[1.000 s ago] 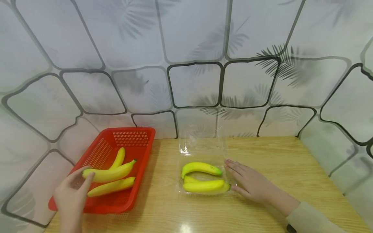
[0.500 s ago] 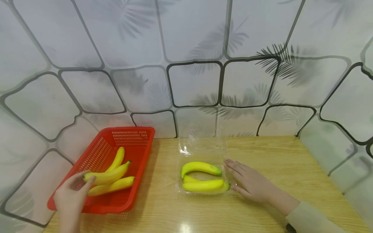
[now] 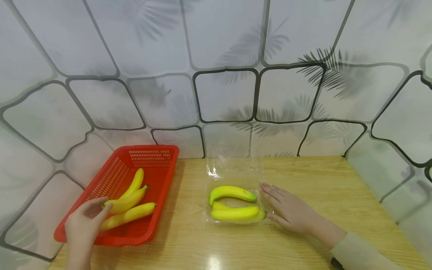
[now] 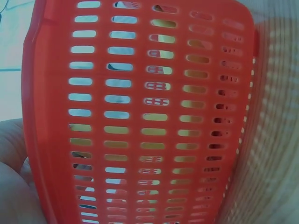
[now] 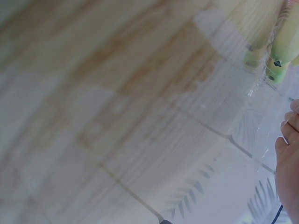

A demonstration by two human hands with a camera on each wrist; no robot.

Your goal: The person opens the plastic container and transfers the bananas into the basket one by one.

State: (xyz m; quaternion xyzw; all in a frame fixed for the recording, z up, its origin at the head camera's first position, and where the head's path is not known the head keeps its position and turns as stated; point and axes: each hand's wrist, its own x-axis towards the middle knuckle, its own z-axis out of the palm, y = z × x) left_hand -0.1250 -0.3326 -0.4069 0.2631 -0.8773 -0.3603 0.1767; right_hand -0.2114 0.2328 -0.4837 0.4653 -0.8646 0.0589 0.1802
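Observation:
In the head view my left hand (image 3: 84,221) reaches over the near left side of a red plastic basket (image 3: 158,225). Its thumb and fingers pinch one end of a yellow banana (image 3: 126,202). Two more bananas lie in the basket, a rear banana (image 3: 135,183) and a front banana (image 3: 131,216). My right hand (image 3: 290,210) has its fingers stretched out along the right side of a clear plastic clamshell box (image 3: 233,165), holding nothing. Several bananas (image 3: 235,213) lie in that box, whose lid stands raised at the back. The basket wall (image 4: 135,116) hides most of the left hand in the left wrist view.
Everything stands on a light wood-grain table (image 3: 189,247). Behind it and at both sides rises a pale wall covering (image 3: 226,97) with dark outlines and leaf prints. The basket's back edge is close to that wall.
My left hand has shifted slightly right, and the pinched banana has come down and tilted, its far tip now further left. The right hand stays beside the box.

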